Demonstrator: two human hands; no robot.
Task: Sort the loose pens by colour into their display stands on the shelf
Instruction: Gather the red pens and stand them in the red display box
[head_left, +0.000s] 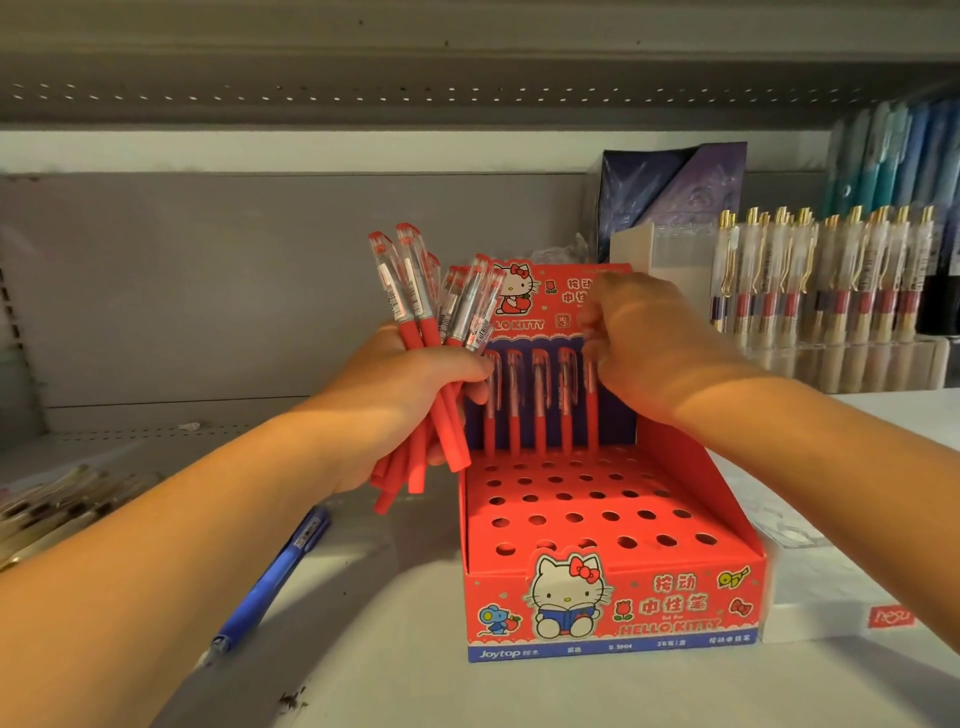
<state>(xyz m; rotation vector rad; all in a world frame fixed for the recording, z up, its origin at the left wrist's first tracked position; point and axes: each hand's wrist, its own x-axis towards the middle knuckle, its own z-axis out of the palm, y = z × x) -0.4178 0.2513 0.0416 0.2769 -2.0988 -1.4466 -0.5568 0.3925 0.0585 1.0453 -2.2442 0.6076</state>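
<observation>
On the shelf stood a red display stand whose front panel read "HELLO KITTY" beside a cartoon cat with a book, with "Joytop" and "0.5MM" on the blue strip beneath. The same "HELLO KITTY" wording showed on its raised back card. Four red pens stood upright in the holes of the back row; the rows nearer the front were unfilled. The right hand reached to the right end of that row, its fingers curled together round the top of a fifth pen standing in its hole. The left hand was held just left of the stand, fingers clamped round a bundle of red pens with clear caps uppermost. A blue pen lay on the shelf under the left forearm, and loose pens lay at the far left. A white box with a red logo, too blurred to read, sat touching the stand's right side. Behind it, gold-clipped pens filled a clear holder.
</observation>
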